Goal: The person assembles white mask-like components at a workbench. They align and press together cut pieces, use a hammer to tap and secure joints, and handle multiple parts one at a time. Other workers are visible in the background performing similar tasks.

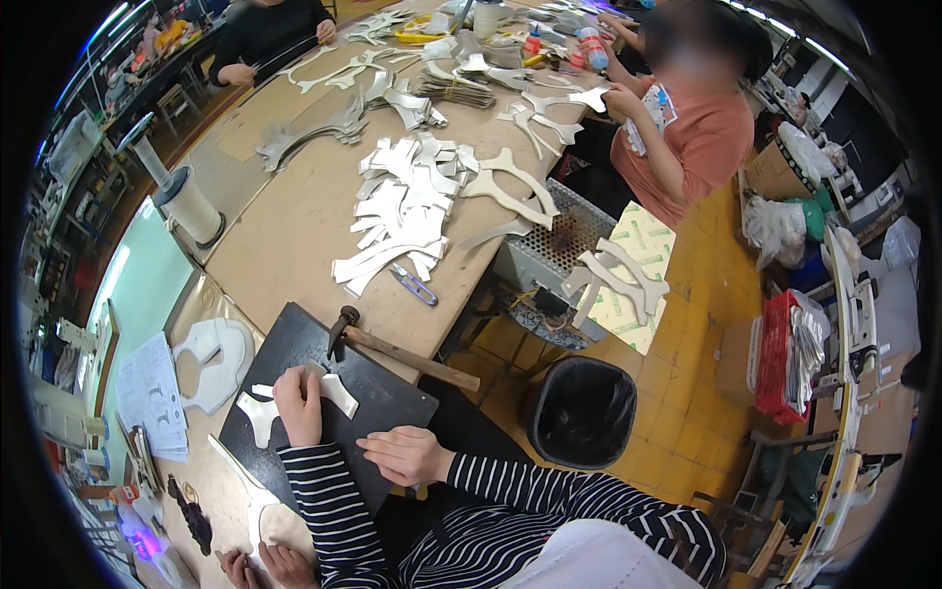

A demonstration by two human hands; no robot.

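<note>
My left hand (298, 401) is closed, fingers bent down, on a white curved cut piece (339, 395) lying on a black board (294, 339). The piece's forked white end (259, 417) shows left of the hand; its middle is hidden under the fingers. My right hand (407, 455) rests at the board's near right edge, fingers loosely stretched to the left, with nothing visible in them. A hammer (412, 358) with a wooden handle lies across the board's far right edge, its dark head beyond my left hand.
White cut pieces (402, 201) lie heaped on the table beyond, beside purple-handled snips (415, 285). A thread cone (191, 206) stands left. Another person's hands (280, 564) hold a white strip at lower left. A black bin (581, 412) stands right; a co-worker (687, 147) sits far right.
</note>
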